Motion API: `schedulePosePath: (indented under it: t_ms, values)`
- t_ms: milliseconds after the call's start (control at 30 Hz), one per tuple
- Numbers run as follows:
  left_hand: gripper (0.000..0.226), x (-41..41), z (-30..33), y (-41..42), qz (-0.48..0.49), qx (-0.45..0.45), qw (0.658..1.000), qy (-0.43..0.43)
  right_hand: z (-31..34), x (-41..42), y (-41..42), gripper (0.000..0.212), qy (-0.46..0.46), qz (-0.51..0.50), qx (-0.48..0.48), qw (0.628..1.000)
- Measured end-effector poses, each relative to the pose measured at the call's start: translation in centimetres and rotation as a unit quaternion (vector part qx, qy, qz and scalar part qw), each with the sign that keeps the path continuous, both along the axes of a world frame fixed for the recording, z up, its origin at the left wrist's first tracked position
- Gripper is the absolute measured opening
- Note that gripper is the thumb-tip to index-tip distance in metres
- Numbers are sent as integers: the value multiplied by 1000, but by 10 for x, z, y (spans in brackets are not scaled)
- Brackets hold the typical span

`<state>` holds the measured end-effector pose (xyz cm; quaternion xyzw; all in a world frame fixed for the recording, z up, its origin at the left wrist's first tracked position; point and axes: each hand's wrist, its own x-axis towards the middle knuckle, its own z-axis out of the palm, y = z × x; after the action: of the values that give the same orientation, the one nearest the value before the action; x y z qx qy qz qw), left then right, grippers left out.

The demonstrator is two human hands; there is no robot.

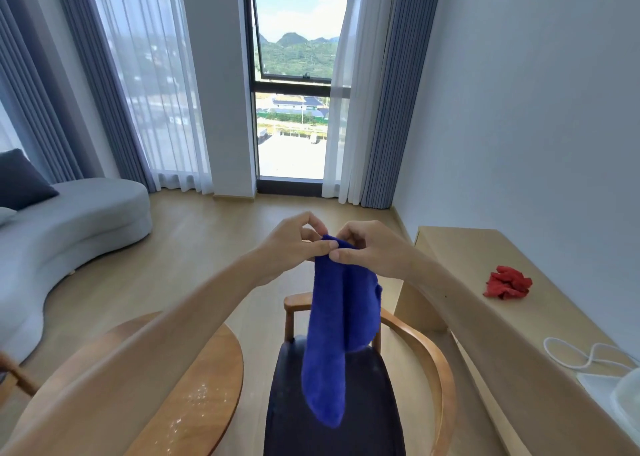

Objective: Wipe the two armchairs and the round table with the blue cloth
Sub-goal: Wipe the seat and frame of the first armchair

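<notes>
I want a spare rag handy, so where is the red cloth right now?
In the head view the red cloth lies crumpled on the light wooden sideboard along the right wall, beyond the white cord and right of the armchair.

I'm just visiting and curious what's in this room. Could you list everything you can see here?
Blue cloth: one, bright blue, hanging from both hands above the armchair.
Armchair: one, wooden frame with dark seat, bottom centre; a second wooden piece at the lower left edge may be another.
Round table: one, wood, lower left, with pale specks on it.
Sofa: one, light grey, left, with a dark cushion.
Red cloth: one, crumpled, on the long wooden counter at right.
White cord: one, on the counter, lower right.
Curtains: grey-blue with white sheers, beside the window.
Left hand: pinches the cloth's top.
Right hand: pinches the cloth's top.
</notes>
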<state>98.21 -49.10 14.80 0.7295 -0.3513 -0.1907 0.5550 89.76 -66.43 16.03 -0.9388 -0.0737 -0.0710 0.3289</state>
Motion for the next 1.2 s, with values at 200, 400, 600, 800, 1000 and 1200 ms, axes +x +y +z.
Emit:
schedulePosePath:
  t_ms: [200,400,600,800,1000,1200]
  values:
    - [35,-6,-32,1,-91,7,996,0,12,-9,0,16,-32,14,35,999]
    - [35,-10,-97,-2,-140,50,989,26,37,-22,-14,9,-63,-40,100,992]
    - [20,9,-115,17,-76,126,987,-68,36,-45,-50,15,-74,-105,123,984]
    - [28,29,-90,21,-76,259,950,-159,18,-61,-67,20,-21,-137,90,986]
    - [32,35,-76,24,-57,292,942,-157,2,-67,-78,19,22,-140,35,989]
    - [18,30,-55,20,-30,271,916,-294,-25,-59,-83,25,78,-171,-65,980]
